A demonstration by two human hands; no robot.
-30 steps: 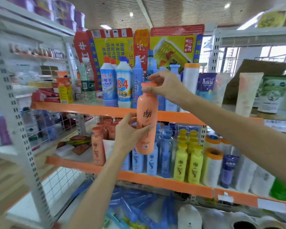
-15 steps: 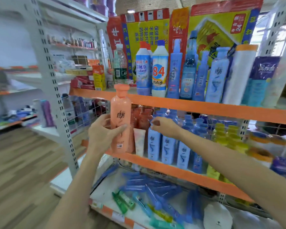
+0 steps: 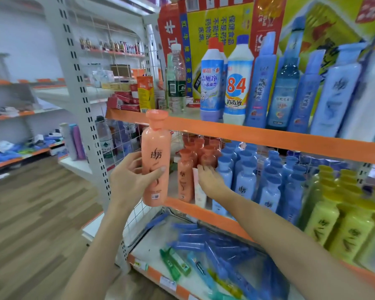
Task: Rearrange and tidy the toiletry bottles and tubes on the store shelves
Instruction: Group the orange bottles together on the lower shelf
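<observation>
My left hand (image 3: 131, 180) grips an orange shampoo bottle (image 3: 156, 156) upright, in front of the left end of the middle shelf (image 3: 275, 138). My right hand (image 3: 210, 181) reaches onto that shelf with fingers spread, resting on a pale tube (image 3: 199, 191) that stands between an orange bottle (image 3: 185, 176) and the blue bottles (image 3: 245, 180). More orange bottles (image 3: 204, 152) stand behind it. Whether the right hand grips the tube is hidden.
Yellow-green bottles (image 3: 333, 219) fill the shelf's right part. Above stand a "84" bottle (image 3: 236, 83), a cleaner bottle (image 3: 210, 83) and tall blue bottles (image 3: 307, 87). Blue and green tubes (image 3: 206, 252) lie loose on the bottom shelf. A white upright (image 3: 78, 87) stands left.
My right hand let go of the orange bottle's cap and dropped to the middle shelf, onto the pale tube. The left hand keeps the bottle. The view has swung left and closer.
</observation>
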